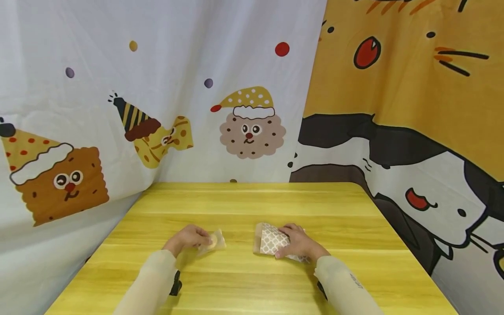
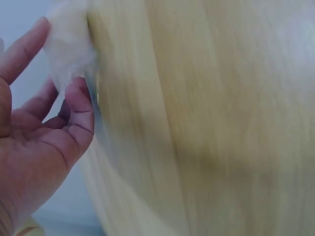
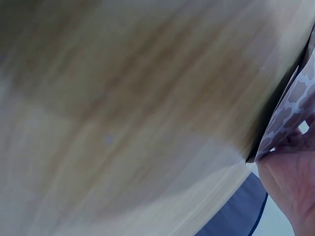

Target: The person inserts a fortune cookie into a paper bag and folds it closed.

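Observation:
In the head view my left hand (image 1: 192,238) pinches a small see-through packet (image 1: 218,240) with something round and pale inside. The left wrist view has the same packet (image 2: 71,42) blurred at the fingertips, its contents unclear. My right hand (image 1: 296,242) grips a flat paper bag (image 1: 271,238) with a white and beige lattice print and a plain tan end, thumb along the near edge and fingers over the far side. At the right edge of the right wrist view, the bag (image 3: 288,110) lies at a slant in that hand, only partly in frame.
Both hands are over a yellow wood-grain table (image 1: 244,284), apart from each other. Behind it hangs a white curtain (image 1: 169,35) with cartoon biscuits, and on the right an orange cartoon cloth (image 1: 397,96). The far table edge meets the cloth.

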The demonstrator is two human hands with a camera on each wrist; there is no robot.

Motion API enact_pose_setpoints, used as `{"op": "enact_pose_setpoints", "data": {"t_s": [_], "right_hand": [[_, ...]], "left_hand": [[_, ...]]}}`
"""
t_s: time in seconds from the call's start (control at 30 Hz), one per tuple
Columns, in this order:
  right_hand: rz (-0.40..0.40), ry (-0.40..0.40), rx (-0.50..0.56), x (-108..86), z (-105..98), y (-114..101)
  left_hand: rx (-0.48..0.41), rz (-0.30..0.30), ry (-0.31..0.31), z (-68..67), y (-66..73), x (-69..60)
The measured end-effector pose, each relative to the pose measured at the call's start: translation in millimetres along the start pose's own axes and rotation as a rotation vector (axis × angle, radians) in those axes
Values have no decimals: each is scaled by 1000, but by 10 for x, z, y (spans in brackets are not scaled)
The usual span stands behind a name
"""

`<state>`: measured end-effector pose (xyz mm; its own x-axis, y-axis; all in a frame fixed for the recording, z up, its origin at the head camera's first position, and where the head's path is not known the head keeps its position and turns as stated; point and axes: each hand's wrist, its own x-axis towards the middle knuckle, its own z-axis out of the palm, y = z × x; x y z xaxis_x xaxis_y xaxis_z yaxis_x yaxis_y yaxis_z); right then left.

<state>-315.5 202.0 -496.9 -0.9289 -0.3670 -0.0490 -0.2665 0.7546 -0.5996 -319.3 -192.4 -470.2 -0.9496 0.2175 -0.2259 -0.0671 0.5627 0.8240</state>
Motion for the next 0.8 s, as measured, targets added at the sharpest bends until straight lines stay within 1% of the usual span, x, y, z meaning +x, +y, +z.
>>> {"op": "enact_pose_setpoints", "data": {"t_s": [0.1, 0.2, 0.33, 0.47, 0.67, 0.8], "right_hand": [[0, 5, -5, 7, -3, -11], [4, 1, -10, 18, -3, -15], [5, 1, -12, 24, -5, -18], [9, 1, -17, 34, 3, 1], [13, 0, -10, 47, -5, 3], [18, 0, -9, 45, -9, 3]], "left_hand": [[-48, 4, 32, 27, 15, 19], [-114, 9, 90, 58, 28, 46], [-171, 17, 173, 103, 65, 86], [-231, 25, 229, 167, 116, 134], [-320, 29, 276, 308, 252, 196], [-379, 45, 288, 425, 348, 248]]}}
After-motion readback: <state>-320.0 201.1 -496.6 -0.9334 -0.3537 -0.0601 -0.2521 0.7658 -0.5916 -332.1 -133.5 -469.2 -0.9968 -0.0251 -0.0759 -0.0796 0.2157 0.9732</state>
